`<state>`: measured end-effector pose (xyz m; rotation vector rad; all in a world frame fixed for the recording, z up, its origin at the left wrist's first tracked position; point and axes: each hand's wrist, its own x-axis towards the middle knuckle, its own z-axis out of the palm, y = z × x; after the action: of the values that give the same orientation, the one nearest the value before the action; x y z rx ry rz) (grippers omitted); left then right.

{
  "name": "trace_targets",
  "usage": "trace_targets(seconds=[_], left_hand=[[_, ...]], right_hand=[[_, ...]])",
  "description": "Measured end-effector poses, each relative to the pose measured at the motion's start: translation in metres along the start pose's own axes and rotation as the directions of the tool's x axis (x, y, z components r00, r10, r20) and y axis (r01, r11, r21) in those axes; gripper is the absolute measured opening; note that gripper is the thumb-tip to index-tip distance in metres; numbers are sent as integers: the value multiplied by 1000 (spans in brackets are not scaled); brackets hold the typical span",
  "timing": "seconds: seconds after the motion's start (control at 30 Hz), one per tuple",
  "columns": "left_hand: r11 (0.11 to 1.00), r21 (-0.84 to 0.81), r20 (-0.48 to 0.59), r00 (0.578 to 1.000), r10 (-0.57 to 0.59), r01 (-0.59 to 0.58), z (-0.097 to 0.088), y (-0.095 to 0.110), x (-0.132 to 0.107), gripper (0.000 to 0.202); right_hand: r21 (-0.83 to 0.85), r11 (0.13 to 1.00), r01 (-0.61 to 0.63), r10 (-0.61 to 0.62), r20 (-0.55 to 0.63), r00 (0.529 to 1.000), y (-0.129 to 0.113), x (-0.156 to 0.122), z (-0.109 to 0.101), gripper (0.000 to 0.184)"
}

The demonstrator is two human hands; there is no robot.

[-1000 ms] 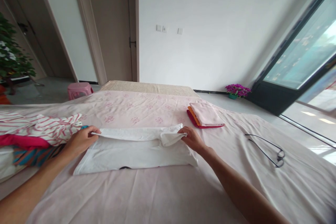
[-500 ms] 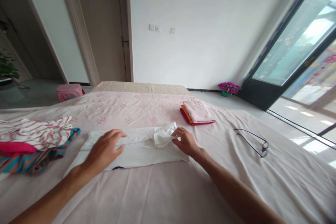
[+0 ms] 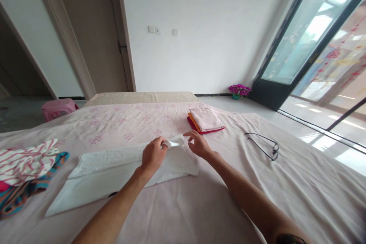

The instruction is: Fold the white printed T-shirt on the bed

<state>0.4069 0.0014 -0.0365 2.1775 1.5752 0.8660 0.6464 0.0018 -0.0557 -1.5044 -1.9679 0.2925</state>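
A white garment [image 3: 97, 175], folded into a long strip with a small dark mark on its near edge, lies across the pink patterned bedspread. My left hand [image 3: 154, 154] is closed on a raised flap of it near the right end, pinching the cloth between thumb and fingers. Just right of that flap is my right hand [image 3: 198, 145], its thumb and fingers apart. Its fingertips are at the flap's edge; whether they touch it I cannot tell.
Beyond my right hand sits a stack of folded cloths [image 3: 206, 120], pink over orange and red. Eyeglasses [image 3: 271, 148] rest to the right. Loose striped clothes [image 3: 28, 164] are heaped at the left. A pink stool [image 3: 60, 109] and purple flowers [image 3: 239, 90] stand on the floor beyond.
My left hand has moved right along the white garment and now grips its flap. The right hand has loosened from the bunched cloth, and its fingers have spread. The view has shifted right.
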Motion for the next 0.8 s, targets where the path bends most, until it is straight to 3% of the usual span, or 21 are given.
trace_targets(seconds=[0.17,0.33,0.53,0.63,0.8], left_hand=[[997,-79,21,1000,-20,22,-4,5,-4,22],[983,-124,0,990,138,-137,3,0,-9,21],[887,60,104,887,450,-457,12,-10,-20,21],[857,81,173,854,491,-509,15,-12,-23,18],[839,-121,243,804,543,-530,11,-15,-31,23]], right_hand=[[-81,993,-90,93,36,995,19,24,6,51],[-149,986,-72,88,106,991,15,41,13,34],[-268,961,-63,95,106,990,15,49,13,25],[-284,958,-47,78,100,992,15,50,15,26],[-287,957,-51,100,160,982,16,53,12,28]])
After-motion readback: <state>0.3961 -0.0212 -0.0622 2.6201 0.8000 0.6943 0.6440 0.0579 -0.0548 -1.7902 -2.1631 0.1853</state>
